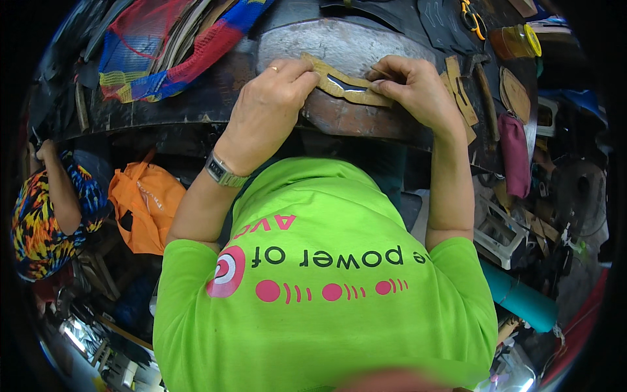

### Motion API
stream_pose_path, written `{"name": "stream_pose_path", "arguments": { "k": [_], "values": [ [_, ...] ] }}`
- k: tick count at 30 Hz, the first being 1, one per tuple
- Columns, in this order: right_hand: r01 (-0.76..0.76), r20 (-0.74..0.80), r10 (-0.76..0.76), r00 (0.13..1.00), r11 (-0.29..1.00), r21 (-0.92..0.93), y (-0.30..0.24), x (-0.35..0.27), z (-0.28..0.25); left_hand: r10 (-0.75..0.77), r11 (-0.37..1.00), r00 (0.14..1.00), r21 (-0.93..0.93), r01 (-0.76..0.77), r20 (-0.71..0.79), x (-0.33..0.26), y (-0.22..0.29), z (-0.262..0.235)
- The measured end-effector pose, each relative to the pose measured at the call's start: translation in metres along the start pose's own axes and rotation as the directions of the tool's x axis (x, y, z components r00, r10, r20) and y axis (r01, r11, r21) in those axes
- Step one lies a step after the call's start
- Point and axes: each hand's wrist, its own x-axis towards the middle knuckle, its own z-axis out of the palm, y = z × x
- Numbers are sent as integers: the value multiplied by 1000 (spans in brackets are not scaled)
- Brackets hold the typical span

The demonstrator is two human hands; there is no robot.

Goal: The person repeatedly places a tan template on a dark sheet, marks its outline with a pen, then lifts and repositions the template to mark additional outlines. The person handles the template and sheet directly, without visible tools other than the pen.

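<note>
A curved tan strip (324, 69), with a dark, shiny band along its inner curve, is stretched between my two hands over the bench. My left hand (275, 91) pinches its left end between thumb and fingers. At the other end, the thumb and fingers of my right hand (418, 88) are closed on the strip. Whether it is leather or card, I cannot tell. Beneath it lies a worn grey slab (385, 47), with a brown front part (356, 119) below the strip.
At left lies a coloured mesh bag (212, 49). Right of my right hand are tan template pieces (465, 101), a hammer (486, 98), a maroon pouch (514, 157), orange-handled scissors (475, 25) and a yellow-lidded jar (513, 42). Another person (55, 209) sits at left, near an orange bag (147, 209).
</note>
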Motion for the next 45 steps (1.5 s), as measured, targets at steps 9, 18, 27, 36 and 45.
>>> {"name": "stream_pose_path", "arguments": {
  "k": [9, 18, 27, 36, 45],
  "values": [
    [25, 41, -25, 999, 1000, 7, 13, 4, -4, 42, 993, 983, 105, -61, 177, -14, 26, -7],
    [239, -275, -206, 939, 967, 93, 27, -34, -24, 4, 993, 974, 115, -31, 229, -9, 30, -12],
    [259, -228, -282, 932, 958, -125, 24, -46, 13, -14, 995, 971, 98, -10, 239, -14, 32, -10],
    [237, -198, -244, 949, 970, -62, 27, -37, 5, -30, 998, 969, 59, 16, 245, -16, 35, -11],
    [238, -112, -245, 963, 969, -72, 24, -30, -4, -23, 996, 958, 90, -3, 287, -15, 36, -11]
  ]
}}
